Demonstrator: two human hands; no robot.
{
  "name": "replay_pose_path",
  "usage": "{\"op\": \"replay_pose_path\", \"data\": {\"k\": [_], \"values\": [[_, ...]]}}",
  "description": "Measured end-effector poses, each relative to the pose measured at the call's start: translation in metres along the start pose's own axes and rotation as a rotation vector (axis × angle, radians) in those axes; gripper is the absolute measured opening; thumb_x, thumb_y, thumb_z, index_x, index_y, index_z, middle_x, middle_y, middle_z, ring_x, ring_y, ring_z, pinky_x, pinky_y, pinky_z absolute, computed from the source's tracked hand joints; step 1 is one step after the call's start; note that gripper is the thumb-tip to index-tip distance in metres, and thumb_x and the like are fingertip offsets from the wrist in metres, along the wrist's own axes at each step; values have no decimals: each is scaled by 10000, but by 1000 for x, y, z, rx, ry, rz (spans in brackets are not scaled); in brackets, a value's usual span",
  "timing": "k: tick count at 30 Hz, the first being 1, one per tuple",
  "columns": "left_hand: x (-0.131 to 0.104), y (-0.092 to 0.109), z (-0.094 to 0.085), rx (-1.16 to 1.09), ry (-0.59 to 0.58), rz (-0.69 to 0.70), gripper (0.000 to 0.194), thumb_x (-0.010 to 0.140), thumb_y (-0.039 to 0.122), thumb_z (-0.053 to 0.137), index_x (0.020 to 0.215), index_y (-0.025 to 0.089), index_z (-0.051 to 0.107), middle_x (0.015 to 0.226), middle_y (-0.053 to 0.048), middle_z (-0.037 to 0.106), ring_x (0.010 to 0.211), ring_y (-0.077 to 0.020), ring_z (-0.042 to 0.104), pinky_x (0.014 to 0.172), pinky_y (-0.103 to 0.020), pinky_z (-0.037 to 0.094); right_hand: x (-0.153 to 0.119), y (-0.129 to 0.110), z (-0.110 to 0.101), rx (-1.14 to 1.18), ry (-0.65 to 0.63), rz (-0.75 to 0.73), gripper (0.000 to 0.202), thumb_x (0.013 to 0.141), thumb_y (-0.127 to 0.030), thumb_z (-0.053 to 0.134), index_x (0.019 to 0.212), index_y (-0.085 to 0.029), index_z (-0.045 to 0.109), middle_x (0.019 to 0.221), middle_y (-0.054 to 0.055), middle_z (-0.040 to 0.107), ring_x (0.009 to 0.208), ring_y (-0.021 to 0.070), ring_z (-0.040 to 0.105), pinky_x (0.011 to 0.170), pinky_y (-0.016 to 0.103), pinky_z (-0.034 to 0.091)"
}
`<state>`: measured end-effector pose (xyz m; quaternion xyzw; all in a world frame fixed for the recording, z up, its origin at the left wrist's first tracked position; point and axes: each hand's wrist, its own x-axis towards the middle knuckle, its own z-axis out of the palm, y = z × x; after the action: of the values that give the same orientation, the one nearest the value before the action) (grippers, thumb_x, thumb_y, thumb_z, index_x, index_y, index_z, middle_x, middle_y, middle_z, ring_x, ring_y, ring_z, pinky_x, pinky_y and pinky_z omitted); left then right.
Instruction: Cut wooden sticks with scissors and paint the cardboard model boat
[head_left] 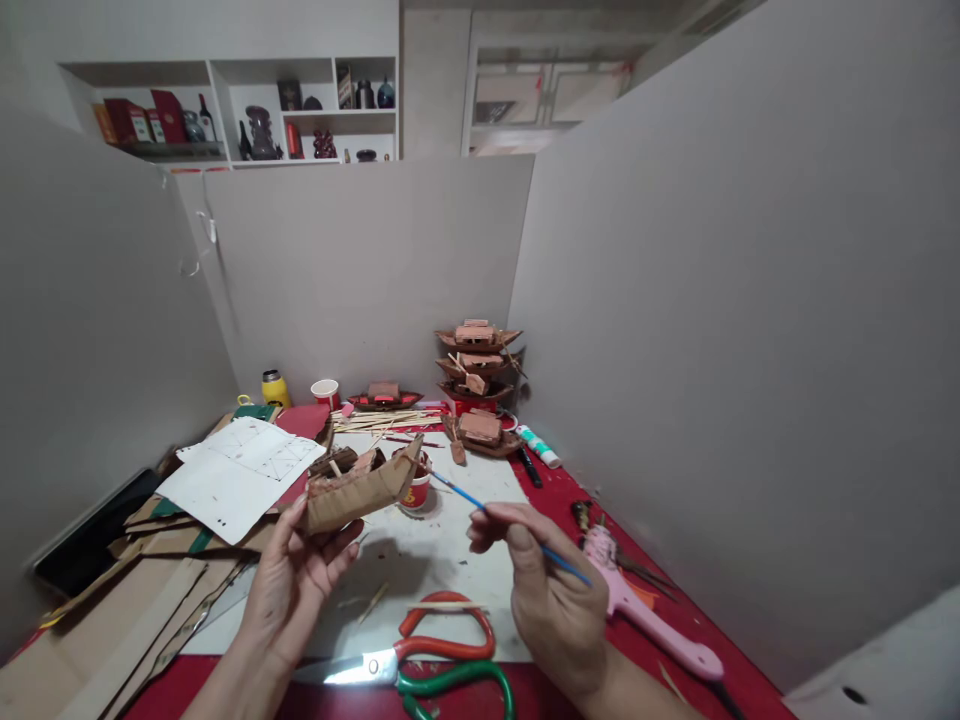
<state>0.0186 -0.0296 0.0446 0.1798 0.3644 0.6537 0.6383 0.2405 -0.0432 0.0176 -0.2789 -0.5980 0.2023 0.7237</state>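
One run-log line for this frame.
left hand: holds cardboard boat | right hand: holds blue-handled brush, tip near boat's raised end | nearby: scissors, red cup

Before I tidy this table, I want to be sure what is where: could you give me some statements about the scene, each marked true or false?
1. The left hand holds a cardboard boat. True.
2. The scissors have an orange handle and a green handle. True.
3. The right hand holds the scissors. False: it holds a blue brush.
4. The yellow bottle stands right of the stacked boats. False: it stands to their left.
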Motion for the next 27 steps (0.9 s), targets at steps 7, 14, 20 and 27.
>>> {"op": "replay_pose_path", "data": {"k": [7, 14, 20, 27], "values": [[3, 0, 1, 23, -23, -17, 292, 855, 244, 548, 1143, 193, 557, 963, -129, 700, 743, -268, 721, 570, -327, 582, 4, -1, 1, 139, 74, 130, 178, 957, -252, 509, 984, -221, 682, 817, 32, 695, 676, 156, 666, 584, 292, 578], [10, 2, -4, 74, -26, -9, 367, 850, 235, 547, 1212, 175, 539, 915, -138, 715, 748, -272, 725, 587, -333, 590, 10, 0, -3, 170, 160, 201, 161, 926, -310, 568, 930, -204, 690, 790, 37, 704, 651, 156, 660, 547, 289, 568], [11, -3, -4, 96, -50, -78, 395, 840, 245, 572, 1225, 161, 545, 976, -158, 714, 752, -268, 722, 600, -345, 596, 5, 1, -9, 289, 213, 324, 80, 870, -278, 658, 935, -241, 684, 771, 16, 728, 614, 147, 671, 520, 260, 564], [9, -3, -2, 108, -30, -42, 392, 816, 230, 586, 1205, 185, 564, 1004, -143, 715, 765, -279, 718, 584, -356, 594, -6, -5, -5, 294, 78, 292, 83, 905, -253, 616, 951, -257, 685, 815, 14, 744, 672, 134, 689, 590, 241, 580]]}}
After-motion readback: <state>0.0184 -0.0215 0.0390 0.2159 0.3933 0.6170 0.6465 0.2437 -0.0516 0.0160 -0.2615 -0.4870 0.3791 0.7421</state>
